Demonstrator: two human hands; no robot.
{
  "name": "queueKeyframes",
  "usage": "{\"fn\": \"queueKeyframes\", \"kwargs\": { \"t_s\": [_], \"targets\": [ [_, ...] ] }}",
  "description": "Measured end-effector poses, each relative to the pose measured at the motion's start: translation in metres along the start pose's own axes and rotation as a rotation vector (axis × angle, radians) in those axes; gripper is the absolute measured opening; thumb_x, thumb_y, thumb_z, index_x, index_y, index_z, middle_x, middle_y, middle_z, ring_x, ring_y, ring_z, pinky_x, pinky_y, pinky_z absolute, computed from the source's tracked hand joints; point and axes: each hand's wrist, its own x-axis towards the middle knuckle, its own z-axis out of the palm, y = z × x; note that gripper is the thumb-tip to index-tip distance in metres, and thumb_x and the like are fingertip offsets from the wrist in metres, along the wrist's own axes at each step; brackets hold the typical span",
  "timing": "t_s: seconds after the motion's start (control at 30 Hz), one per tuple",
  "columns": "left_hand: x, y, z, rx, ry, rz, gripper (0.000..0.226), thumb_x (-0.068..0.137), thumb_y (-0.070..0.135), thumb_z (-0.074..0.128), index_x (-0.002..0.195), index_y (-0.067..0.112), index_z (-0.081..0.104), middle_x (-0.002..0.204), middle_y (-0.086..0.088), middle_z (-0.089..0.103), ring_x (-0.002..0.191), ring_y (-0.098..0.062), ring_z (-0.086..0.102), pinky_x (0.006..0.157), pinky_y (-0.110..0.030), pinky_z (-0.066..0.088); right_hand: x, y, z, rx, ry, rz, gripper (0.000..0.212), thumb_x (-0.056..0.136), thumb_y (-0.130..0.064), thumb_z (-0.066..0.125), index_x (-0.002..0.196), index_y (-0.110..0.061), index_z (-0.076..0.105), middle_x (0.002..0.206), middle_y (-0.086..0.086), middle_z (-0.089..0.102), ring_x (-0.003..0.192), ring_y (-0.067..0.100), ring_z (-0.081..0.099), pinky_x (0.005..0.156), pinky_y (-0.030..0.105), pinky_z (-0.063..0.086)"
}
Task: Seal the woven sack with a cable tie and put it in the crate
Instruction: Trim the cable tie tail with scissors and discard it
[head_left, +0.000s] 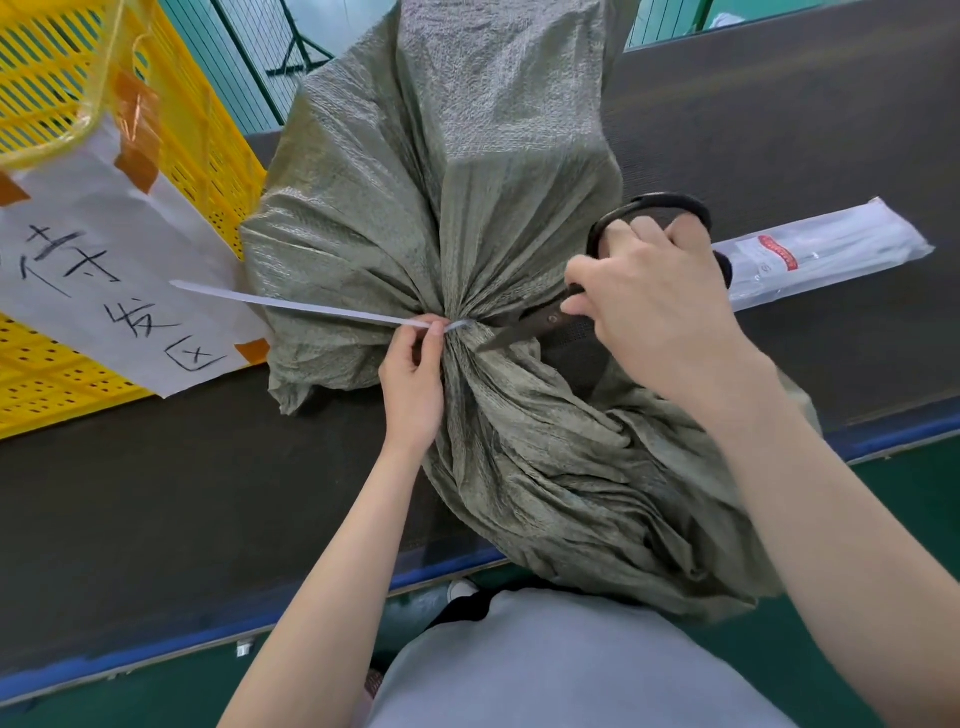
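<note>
With the cable tie (311, 308) apparently cinched round the woven sack (436, 208), left hand (413, 384) fingers pinch its tail while right hand (654, 306) fingers grip scissors (540, 319) beside them; trimming and the crate (171, 104) remain.

1. Bright, even light falls from above; no harsh shadows.
2. Soft shadow sits in the folds of the woven sack (467, 218) and under it on the dark table (156, 493).
3. The packet of cable ties (826, 249) shows pale glare.
4. Wide-angle distortion bends the edges; the yellow crate (208, 135) leans.
5. Focus is slightly soft throughout.
</note>
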Motion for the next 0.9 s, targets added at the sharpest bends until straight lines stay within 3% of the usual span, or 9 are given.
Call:
{"fn": "queueKeyframes", "kwargs": {
  "t_s": [0.13,0.27,0.37,0.53,0.7,0.8,0.9],
  "targets": [
    [-0.001,0.002,0.0,-0.007,0.007,-0.012,0.018,0.098,0.018,0.05,0.09,0.027,0.063,0.092,0.009,0.064,0.091,-0.006,0.059,0.087,-0.021,0.044,0.008,0.003,0.01,0.16,-0.257,0.119,0.032,0.099,-0.04,0.036,0.108,-0.013,0.051,0.113,0.016,0.054,0.111,0.035,0.049,0.093,0.045,0.033],
    [0.001,0.002,-0.003,-0.055,0.041,-0.032,0.019,0.098,0.019,0.049,0.089,0.026,0.064,0.091,0.005,0.065,0.088,-0.014,0.059,0.085,-0.036,0.047,0.01,0.01,0.023,0.514,-0.501,0.101,0.018,0.092,-0.027,0.047,0.104,-0.014,0.049,0.099,0.01,0.057,0.092,0.028,0.052,0.077,0.037,0.042],
    [-0.003,0.008,-0.006,-0.131,0.064,-0.066,0.02,0.101,0.016,0.045,0.093,0.017,0.063,0.093,-0.001,0.066,0.077,-0.017,0.058,0.069,-0.028,0.047,0.004,0.014,0.032,0.619,-0.486,0.065,0.022,0.08,-0.015,0.059,0.102,-0.013,0.055,0.089,0.004,0.059,0.087,0.025,0.055,0.074,0.038,0.046],
    [-0.012,0.02,-0.015,-0.282,0.2,-0.219,0.021,0.1,0.017,0.047,0.09,0.021,0.064,0.09,0.003,0.065,0.073,-0.01,0.057,0.063,-0.023,0.047,-0.004,0.014,0.049,0.703,-0.503,-0.038,0.028,0.07,-0.005,0.068,0.095,-0.016,0.063,0.078,0.001,0.068,0.073,0.019,0.061,0.07,0.035,0.052],
    [-0.02,0.028,-0.033,-0.345,0.313,-0.283,0.019,0.097,0.019,0.052,0.088,0.023,0.068,0.086,0.009,0.067,0.073,-0.004,0.058,0.063,-0.018,0.047,-0.013,0.008,0.065,0.84,-0.323,-0.09,0.022,0.076,-0.013,0.071,0.097,-0.017,0.065,0.069,-0.006,0.067,0.065,0.011,0.058,0.063,0.015,0.043],
    [-0.024,0.04,-0.044,-0.416,0.33,-0.333,0.015,0.095,0.02,0.056,0.087,0.022,0.068,0.084,0.008,0.068,0.071,-0.003,0.057,0.063,-0.017,0.045,-0.011,0.008,0.069,0.801,-0.25,-0.076,0.024,0.075,-0.034,0.076,0.089,-0.022,0.06,0.067,-0.01,0.062,0.063,0.009,0.055,0.062,0.026,0.045],
    [-0.029,0.048,-0.058,-0.474,0.332,-0.367,0.012,0.093,0.018,0.059,0.089,0.02,0.07,0.083,0.006,0.069,0.07,-0.003,0.056,0.06,-0.015,0.046,-0.004,0.01,0.071,0.535,-0.287,-0.026,0.044,0.07,-0.063,0.067,0.082,-0.025,0.046,0.073,-0.002,0.06,0.076,0.024,0.057,0.065,0.035,0.048]
  ]
}}
